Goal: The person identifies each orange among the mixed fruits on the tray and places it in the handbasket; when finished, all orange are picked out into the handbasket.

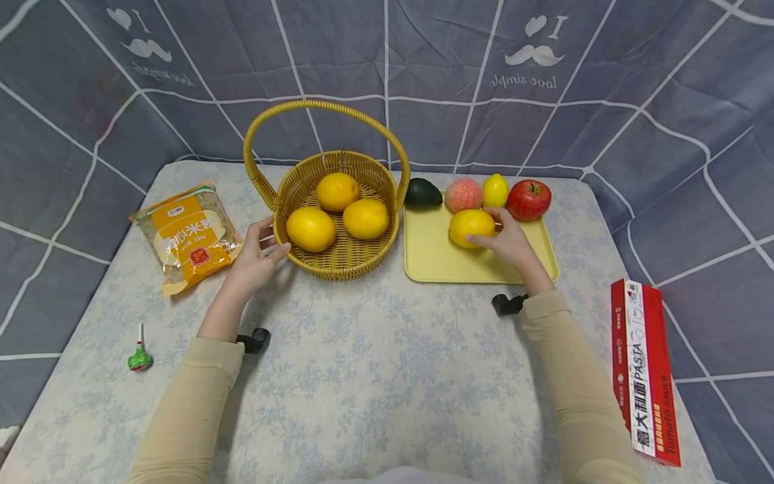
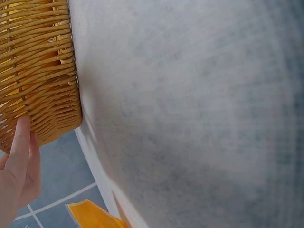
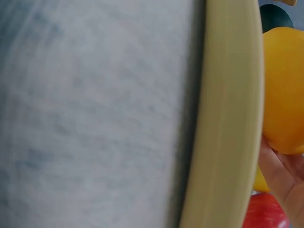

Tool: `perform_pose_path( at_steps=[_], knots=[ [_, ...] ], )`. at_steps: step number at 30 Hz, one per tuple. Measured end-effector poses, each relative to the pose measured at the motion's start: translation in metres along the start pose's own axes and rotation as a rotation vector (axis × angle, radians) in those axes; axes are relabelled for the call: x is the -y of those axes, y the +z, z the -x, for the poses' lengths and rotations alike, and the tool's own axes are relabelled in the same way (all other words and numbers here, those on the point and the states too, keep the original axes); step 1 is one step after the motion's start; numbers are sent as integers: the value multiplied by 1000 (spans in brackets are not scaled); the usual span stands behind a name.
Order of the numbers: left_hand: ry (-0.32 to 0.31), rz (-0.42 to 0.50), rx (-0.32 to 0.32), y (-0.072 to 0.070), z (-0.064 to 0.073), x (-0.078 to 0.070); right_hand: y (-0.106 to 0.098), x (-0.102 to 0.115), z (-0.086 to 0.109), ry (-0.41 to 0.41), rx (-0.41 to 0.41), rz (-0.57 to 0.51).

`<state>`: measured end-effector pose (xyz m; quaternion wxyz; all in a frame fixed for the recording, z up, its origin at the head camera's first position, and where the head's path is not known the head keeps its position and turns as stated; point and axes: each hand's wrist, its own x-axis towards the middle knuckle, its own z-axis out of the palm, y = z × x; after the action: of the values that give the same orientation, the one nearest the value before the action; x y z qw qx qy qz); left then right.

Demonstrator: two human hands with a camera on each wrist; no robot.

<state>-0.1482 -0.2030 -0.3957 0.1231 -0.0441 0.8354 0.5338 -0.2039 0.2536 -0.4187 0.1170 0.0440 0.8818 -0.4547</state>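
Observation:
My right hand (image 1: pixel 512 243) grips a yellow-orange oval fruit (image 1: pixel 465 227) over the pale yellow tray (image 1: pixel 459 269), thumb at its near side and fingers at the far side. In the right wrist view, this fruit (image 3: pixel 285 90) appears beyond the tray rim, fingers against it. My left hand (image 1: pixel 250 262) touches the left side of a woven basket (image 1: pixel 341 270) with a tall arched handle, thumb by the rim. A fairly straight digit (image 2: pixel 20 137) meets the wicker wall in the left wrist view. Inside the basket lie three similar fruits (image 1: pixel 311 229).
Along the tray's back edge sit a dark green avocado (image 1: pixel 423 193), a peach (image 1: pixel 464 195), a lemon (image 1: pixel 495 191) and a red apple (image 1: pixel 529 199). An orange-labelled food bag (image 1: pixel 190 238) and a green lollipop (image 1: pixel 140 358) lie left. A red pasta box (image 1: pixel 646 373) is right.

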Motion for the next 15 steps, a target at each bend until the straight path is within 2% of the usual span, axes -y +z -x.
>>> perform_pose_path(
  at_steps=[6,15],
  knots=[
    [3,6,6,0,1,0,4,1,2,-9,-33,2],
    [6,-7,-5,0,0,0,7,11,10,-67,-12,-2]
  ],
)
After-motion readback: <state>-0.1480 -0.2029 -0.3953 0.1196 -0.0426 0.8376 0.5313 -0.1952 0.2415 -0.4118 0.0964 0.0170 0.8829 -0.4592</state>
